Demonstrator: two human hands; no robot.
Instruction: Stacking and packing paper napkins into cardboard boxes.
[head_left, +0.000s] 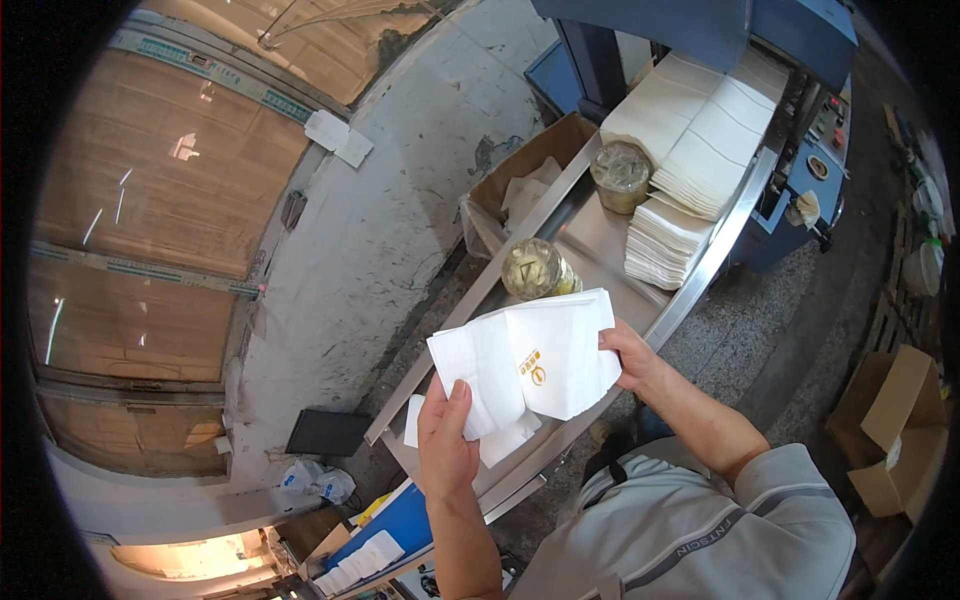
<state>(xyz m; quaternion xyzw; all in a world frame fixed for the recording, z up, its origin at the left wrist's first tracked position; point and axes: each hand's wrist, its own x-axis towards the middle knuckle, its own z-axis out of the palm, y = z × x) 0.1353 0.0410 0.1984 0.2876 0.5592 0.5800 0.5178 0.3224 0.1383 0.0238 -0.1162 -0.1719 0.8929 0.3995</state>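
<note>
A stack of white folded paper (480, 350) with a small gold print is held up between my two hands, above the near part of a metal chute (600, 235). My left hand (448, 435) grips its lower left edge, thumb on top and fingers beneath. My right hand (628, 355) has the right edge pinched, its fingertips partly hidden by the paper. More white paper (510, 440) lies on the chute below the stack. Just beyond it stands a clear round jar (535, 270) with yellowish contents. A second round jar (620, 177) leans near the rows of paper.
Overlapping white paper rows (700, 140) run down the chute from a blue machine (660, 30). An open cardboard box (490, 195) stands along the chute's left side. At the right are a control panel (832, 120) and another cardboard box (895, 420). A wall (370, 230) rises on the left.
</note>
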